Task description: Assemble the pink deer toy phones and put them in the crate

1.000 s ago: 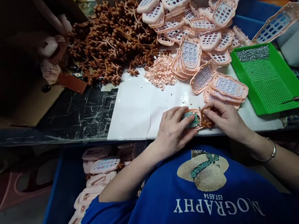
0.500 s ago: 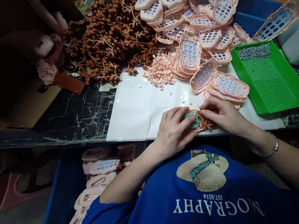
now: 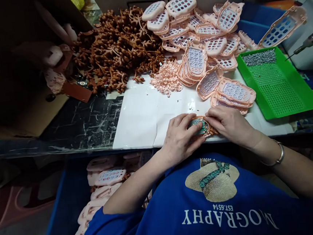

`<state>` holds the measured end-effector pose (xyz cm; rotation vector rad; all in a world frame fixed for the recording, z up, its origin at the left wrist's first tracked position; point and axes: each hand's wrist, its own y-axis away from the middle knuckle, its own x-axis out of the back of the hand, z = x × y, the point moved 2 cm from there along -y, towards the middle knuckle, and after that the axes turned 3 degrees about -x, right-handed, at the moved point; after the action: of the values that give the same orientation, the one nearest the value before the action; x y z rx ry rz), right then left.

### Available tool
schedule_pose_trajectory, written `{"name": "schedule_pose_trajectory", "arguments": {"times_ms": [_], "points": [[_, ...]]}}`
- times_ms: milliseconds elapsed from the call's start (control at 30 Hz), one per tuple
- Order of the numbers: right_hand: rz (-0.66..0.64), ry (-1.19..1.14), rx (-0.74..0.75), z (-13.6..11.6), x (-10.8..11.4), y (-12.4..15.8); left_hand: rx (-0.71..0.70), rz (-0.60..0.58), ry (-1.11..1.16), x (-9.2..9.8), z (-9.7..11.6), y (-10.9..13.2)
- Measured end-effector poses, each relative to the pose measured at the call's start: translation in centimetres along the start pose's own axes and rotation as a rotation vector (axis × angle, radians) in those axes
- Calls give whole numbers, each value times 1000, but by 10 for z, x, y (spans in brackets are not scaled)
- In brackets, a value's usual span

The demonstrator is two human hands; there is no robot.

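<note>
At the bench's near edge, our left hand [image 3: 180, 136] and right hand [image 3: 229, 124], fingers curled, grip one pink shell [image 3: 201, 125] with a green board inside, wrists low.

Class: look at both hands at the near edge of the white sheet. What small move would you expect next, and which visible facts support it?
Probably the right hand presses the brown piece down into the pink shell. The left hand pins that shell flat, its green board showing, and the right fingertips sit on the shell's right end, the brown piece only partly tucked in.
</note>
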<state>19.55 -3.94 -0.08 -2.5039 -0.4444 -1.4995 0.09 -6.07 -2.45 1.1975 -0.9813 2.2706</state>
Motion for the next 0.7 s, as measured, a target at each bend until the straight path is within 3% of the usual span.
{"name": "schedule_pose_trajectory", "arguments": {"times_ms": [167, 367, 567, 700], "points": [[21, -137, 6, 6, -4, -4, -1, -5, -2, 1, 0, 0], [81, 69, 75, 7, -17, 4, 47, -11, -10, 0, 3, 1], [100, 422, -16, -4, -22, 8, 65, -72, 10, -2, 3, 0], [122, 419, -29, -5, -20, 9, 77, -78, 19, 2, 4, -3]]}}
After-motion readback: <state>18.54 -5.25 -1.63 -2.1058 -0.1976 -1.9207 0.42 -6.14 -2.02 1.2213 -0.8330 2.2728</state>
